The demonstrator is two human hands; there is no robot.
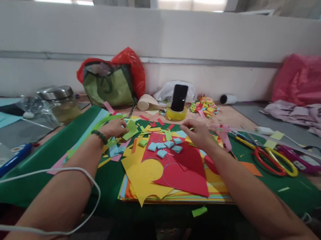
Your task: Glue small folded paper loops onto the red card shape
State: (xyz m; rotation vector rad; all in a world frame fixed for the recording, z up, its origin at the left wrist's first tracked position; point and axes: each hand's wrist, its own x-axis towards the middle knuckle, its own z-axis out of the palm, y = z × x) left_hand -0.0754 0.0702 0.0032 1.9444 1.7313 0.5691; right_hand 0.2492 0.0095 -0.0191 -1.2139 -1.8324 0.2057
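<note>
My left hand (114, 128), with a dark bead bracelet (100, 137) at the wrist, is among paper scraps at the left. Its bent fingers are closed at the edge of a light green paper piece (130, 129). My right hand (197, 134) is over the far edge of the stack, fingertips drawn together; anything in them is too small to make out. Between the hands, several small folded light blue paper pieces (161, 153) lie on a red sheet (185, 174) with drawn circles. A yellow sheet (141, 176) with curved cut-outs overlaps it, on top of a coloured paper stack (215, 196).
Red-handled scissors (268, 161) and yellow-handled scissors (285, 162) lie right on the green mat (296, 193). Behind stand a phone (179, 97), a yellow tape roll (175, 113) and a green bag (107, 86). At left are a glass jar (60, 104) and a white cable (88, 175) crossing my forearm.
</note>
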